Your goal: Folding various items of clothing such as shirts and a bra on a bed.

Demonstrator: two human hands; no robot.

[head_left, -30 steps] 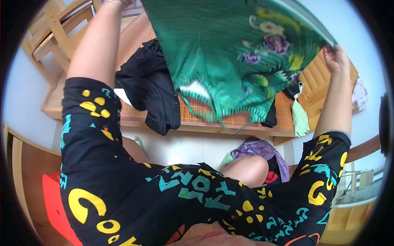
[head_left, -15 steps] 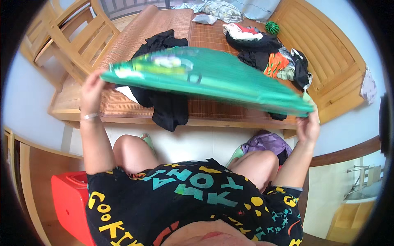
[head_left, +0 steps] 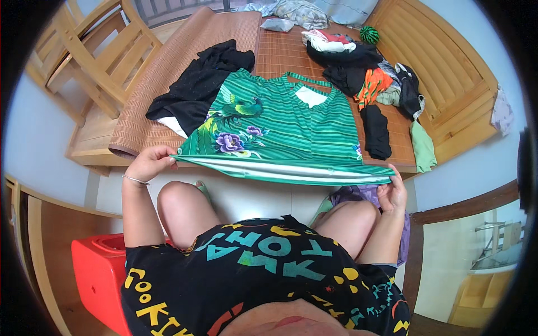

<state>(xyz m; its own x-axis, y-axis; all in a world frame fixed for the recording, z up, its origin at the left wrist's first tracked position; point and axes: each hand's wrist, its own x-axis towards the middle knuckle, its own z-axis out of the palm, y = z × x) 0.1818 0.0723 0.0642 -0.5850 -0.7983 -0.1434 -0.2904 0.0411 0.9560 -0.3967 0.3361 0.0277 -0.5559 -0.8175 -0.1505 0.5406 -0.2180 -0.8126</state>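
A green striped top point(head_left: 291, 129) with a peacock and purple flowers lies spread over the front of the bed, its neckline toward the far side. My left hand point(head_left: 152, 165) pinches the left corner of its hem. At the other end, my right hand point(head_left: 393, 190) grips the right corner. Between them the hem is stretched taut and hangs just past the bed's near edge, with the white inside showing. A black garment point(head_left: 190, 84) lies to the left, partly under the top. Right of the top sits a folded black cloth point(head_left: 376, 133).
Clothes, including an orange patterned piece point(head_left: 372, 87), are heaped by the wooden headboard point(head_left: 443, 67). A light green cloth point(head_left: 423, 147) droops over the bed's edge. A rolled mat point(head_left: 162, 84) lies at left, near a wooden chair point(head_left: 112, 56). A red plastic stool point(head_left: 98, 274) stands beside me.
Both hands have come down and nearer to me. The green top, raised and billowing before, has settled flat on the bed, uncovering the folded black cloth.
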